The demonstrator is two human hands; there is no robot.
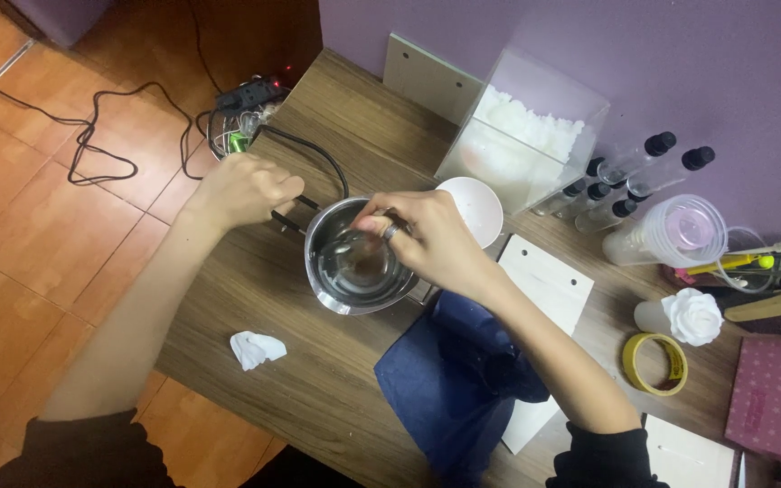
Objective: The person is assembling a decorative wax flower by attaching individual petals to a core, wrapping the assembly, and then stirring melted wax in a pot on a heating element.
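A small steel saucepan point(332, 285) with clear liquid stands on the wooden table point(318, 380). My left hand point(246, 188) grips the pan's dark handle at its left side. My right hand point(422, 235), a ring on one finger, reaches over the pan's rim and pinches a thin utensil that dips into the liquid; what kind of utensil it is I cannot tell. A white bowl point(474, 206) sits just behind my right hand.
A dark blue cloth point(449, 380) lies under my right forearm. A clear box of white flakes point(526, 136), small dark-capped bottles point(630, 172), stacked plastic cups point(671, 232), a tape roll point(654, 363), a white flower-shaped piece point(693, 316), crumpled tissue point(257, 348) and a power strip point(250, 95) surround the pan.
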